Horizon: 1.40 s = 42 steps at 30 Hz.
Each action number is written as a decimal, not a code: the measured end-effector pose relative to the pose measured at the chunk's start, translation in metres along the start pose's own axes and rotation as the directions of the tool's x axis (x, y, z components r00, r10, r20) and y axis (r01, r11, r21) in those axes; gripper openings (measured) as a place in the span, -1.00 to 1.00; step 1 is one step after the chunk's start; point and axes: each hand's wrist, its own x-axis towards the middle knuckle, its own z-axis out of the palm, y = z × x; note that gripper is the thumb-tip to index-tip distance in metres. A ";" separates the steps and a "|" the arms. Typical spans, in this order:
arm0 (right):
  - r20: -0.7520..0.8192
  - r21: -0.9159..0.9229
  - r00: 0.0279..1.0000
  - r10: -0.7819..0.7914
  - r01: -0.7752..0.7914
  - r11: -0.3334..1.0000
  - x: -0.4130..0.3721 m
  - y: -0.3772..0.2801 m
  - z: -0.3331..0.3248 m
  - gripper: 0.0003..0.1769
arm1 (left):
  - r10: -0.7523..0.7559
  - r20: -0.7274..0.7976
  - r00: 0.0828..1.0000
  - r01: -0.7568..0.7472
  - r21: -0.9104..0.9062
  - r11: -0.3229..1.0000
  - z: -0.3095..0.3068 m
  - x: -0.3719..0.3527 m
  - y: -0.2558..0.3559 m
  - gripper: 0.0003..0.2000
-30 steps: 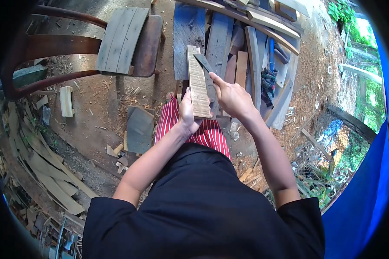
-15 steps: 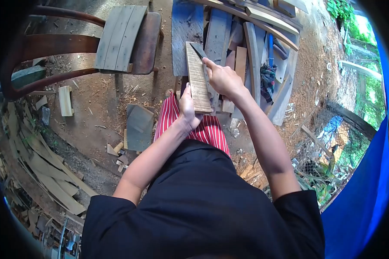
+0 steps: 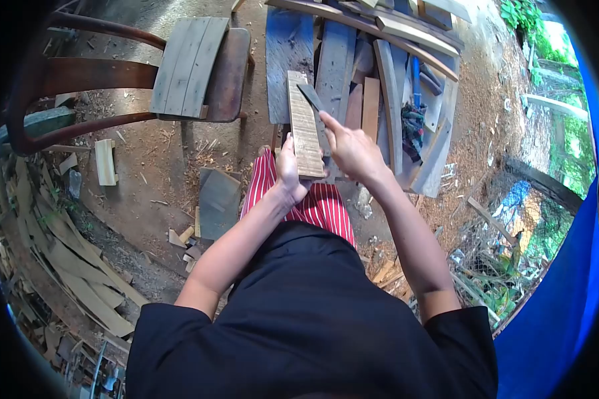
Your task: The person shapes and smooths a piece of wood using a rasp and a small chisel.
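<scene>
Head: board (image 3: 303,130) in left hand (image 3: 289,171)

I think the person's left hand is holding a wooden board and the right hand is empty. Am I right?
Not quite: the right hand isn't empty. The head view shows it gripping a dark, flat tool. The left hand is holding a wooden board, just as you said.

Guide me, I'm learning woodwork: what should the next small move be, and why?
Probably one short stroke of the flat tool along the board: the right hand has it over the board's far end, while the left hand holds the near end.
</scene>
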 end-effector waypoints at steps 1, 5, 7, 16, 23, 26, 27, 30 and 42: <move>0.006 0.005 1.000 0.011 -0.012 1.000 0.004 -0.006 -0.005 -0.49 | -0.013 0.007 1.000 0.013 0.003 1.000 -0.003 0.001 -0.004 -0.48; 0.213 0.269 0.955 0.206 -0.260 0.927 0.010 -0.018 -0.026 -0.49 | 0.007 0.008 1.000 -0.007 0.019 1.000 0.001 0.003 -0.005 -0.47; 0.081 0.117 0.990 0.112 -0.121 0.986 0.004 -0.012 -0.017 -0.49 | 0.016 -0.025 1.000 -0.015 0.040 0.999 0.010 -0.004 -0.001 -0.48; 0.087 0.141 0.989 0.116 -0.127 0.982 0.035 -0.017 -0.013 -0.51 | -0.022 -0.007 1.000 0.022 0.003 1.000 0.019 -0.008 0.009 -0.55; 0.089 0.076 0.994 0.062 -0.068 0.995 0.034 -0.013 -0.016 -0.51 | -0.014 -0.037 0.999 0.014 -0.017 1.000 0.014 -0.004 0.003 -0.50; 0.090 0.040 0.991 0.103 -0.107 0.993 0.043 -0.017 -0.016 -0.50 | -0.034 0.010 0.999 0.034 -0.025 0.999 0.009 0.000 0.005 -0.48; 0.084 0.039 0.991 0.104 -0.108 0.993 0.035 -0.016 -0.019 -0.50 | -0.033 0.016 0.999 0.033 -0.022 0.999 0.011 -0.001 0.008 -0.48; 0.211 -0.039 0.969 0.132 -0.127 0.991 0.016 -0.025 -0.034 -0.51 | -0.027 -0.057 0.998 0.027 0.003 1.000 0.011 -0.005 0.005 -0.48; 0.092 0.023 0.994 0.060 -0.062 0.998 0.042 -0.023 -0.021 -0.50 | -0.020 -0.024 1.000 0.020 0.003 1.000 0.009 -0.003 0.003 -0.49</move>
